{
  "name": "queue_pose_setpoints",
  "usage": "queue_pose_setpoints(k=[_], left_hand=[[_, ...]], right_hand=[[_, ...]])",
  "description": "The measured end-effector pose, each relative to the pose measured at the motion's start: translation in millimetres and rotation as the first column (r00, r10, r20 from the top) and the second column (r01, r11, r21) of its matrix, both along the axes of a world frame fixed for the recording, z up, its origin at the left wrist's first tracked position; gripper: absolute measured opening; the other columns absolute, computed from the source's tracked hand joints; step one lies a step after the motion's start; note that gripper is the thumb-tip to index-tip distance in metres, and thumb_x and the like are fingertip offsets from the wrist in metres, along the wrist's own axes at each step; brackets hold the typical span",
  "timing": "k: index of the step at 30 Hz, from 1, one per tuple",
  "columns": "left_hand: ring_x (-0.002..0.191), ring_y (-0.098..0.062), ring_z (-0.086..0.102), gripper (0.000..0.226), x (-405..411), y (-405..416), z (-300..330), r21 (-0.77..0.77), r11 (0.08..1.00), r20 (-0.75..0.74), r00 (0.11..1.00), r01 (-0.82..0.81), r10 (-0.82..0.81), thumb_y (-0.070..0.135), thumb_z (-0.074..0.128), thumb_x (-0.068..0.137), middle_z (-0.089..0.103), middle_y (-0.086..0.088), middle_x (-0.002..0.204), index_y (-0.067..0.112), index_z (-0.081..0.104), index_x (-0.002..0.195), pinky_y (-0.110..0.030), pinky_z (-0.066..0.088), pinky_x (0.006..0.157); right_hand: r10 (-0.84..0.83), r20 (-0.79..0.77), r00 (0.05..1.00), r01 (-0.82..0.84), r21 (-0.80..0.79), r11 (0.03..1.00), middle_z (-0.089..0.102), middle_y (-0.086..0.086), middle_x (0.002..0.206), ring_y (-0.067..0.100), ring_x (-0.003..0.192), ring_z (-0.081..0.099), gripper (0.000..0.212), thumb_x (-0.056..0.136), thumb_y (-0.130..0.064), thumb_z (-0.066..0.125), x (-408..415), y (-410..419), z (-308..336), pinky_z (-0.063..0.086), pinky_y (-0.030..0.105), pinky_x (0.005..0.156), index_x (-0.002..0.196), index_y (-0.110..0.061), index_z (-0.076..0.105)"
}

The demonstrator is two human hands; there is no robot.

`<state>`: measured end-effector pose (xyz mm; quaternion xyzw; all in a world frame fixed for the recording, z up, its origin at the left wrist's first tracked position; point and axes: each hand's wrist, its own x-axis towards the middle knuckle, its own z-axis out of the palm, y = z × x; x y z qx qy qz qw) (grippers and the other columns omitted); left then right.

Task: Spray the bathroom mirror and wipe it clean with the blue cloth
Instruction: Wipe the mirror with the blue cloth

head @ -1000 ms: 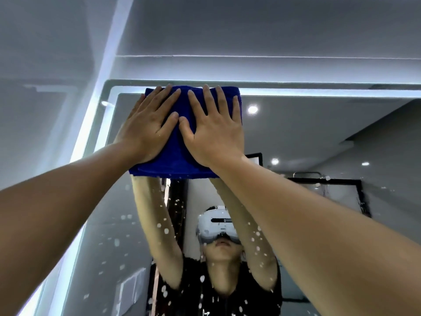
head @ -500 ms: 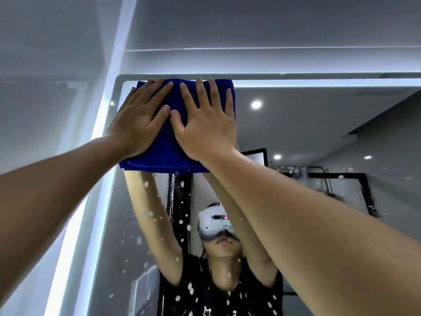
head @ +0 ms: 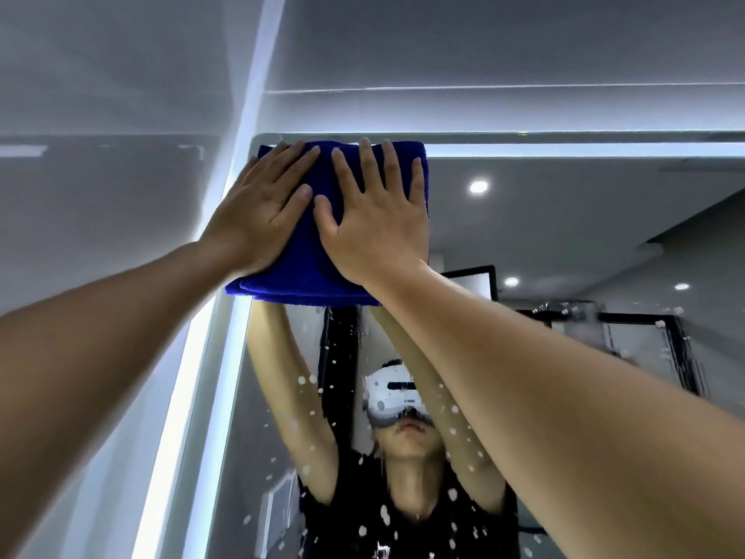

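Cloth has slid left over the last second, now at the mirror's (head: 564,219) top-left corner by the lit edge. My left hand (head: 262,211) is flat, fingers straight, pressing the blue cloth (head: 306,268) on the glass; right hand (head: 375,219) likewise. Top pass looks near done; spray droplets (head: 302,380) below remain unwiped.

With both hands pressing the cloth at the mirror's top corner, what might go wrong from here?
The blue cloth is only pressed flat by the left hand and right hand, not gripped, so it might slip and fall. White spray droplets remain lower on the mirror; they may run or be missed.
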<state>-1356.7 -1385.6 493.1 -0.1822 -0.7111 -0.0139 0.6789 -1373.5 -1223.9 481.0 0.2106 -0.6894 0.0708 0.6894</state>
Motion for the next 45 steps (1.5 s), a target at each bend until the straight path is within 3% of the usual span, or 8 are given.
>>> queue_pose_setpoints(k=[23, 35, 45], left_hand=[[0.149, -0.007, 0.004, 0.059, 3, -9, -38, 0.002, 1.000, 0.027, 0.999, -0.023, 0.023, 0.045, 0.019, 0.097, 0.014, 0.008, 0.162, 0.029, 0.019, 0.153, -0.020, -0.006, 0.116], [0.149, -0.006, 0.004, 0.056, 7, -6, -92, -0.007, 0.999, 0.060, 0.997, -0.054, 0.054, 0.041, 0.020, 0.099, 0.015, 0.007, 0.162, 0.027, 0.019, 0.154, -0.030, 0.001, 0.122], [0.150, -0.008, 0.003, 0.055, 10, -6, -121, -0.016, 0.997, 0.078, 0.994, -0.070, 0.071, 0.039, 0.022, 0.100, 0.013, 0.008, 0.161, 0.026, 0.018, 0.154, -0.028, -0.001, 0.122]], right_hand=[[0.024, -0.013, 1.000, -0.024, -0.006, 1.000, 0.008, 0.004, 0.163, 0.025, 0.150, -0.001, 0.063, 0.098, -0.051, 0.021, 1, -10, -39, -0.007, 0.049, 0.120, 0.155, -0.027, 0.012], [0.071, -0.019, 0.997, -0.072, -0.046, 0.996, 0.018, 0.007, 0.162, 0.027, 0.150, 0.009, 0.062, 0.097, -0.049, 0.029, 0, -11, -94, 0.003, 0.051, 0.120, 0.154, -0.023, 0.024], [0.105, 0.001, 0.994, -0.105, -0.062, 0.993, 0.018, 0.007, 0.162, 0.027, 0.150, 0.010, 0.062, 0.097, -0.048, 0.031, -1, -12, -125, 0.007, 0.051, 0.120, 0.154, -0.022, 0.024]])
